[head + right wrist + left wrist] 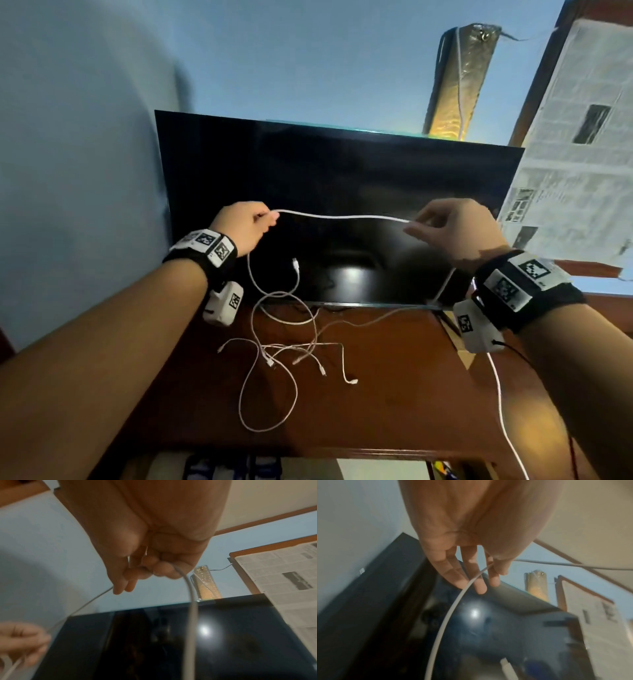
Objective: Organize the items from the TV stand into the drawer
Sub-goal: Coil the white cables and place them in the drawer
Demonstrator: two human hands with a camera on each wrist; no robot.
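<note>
A white cable [342,217] is stretched between my two hands in front of the black TV [342,192]. My left hand [253,222] pinches one part of it, and the cable [453,608] hangs down from those fingers [479,582]. My right hand [442,226] pinches the cable [192,601] further along, with its other fingers curled. The rest of the cable drops into a tangle of several white cables [291,356] lying on the brown TV stand [411,394].
The TV stands on the stand against a blue wall. A newspaper-covered panel [575,137] in a wooden frame is at the right. A gold-coloured strip with a wire [459,78] hangs on the wall above the TV. A white wire [500,404] trails from my right wrist device.
</note>
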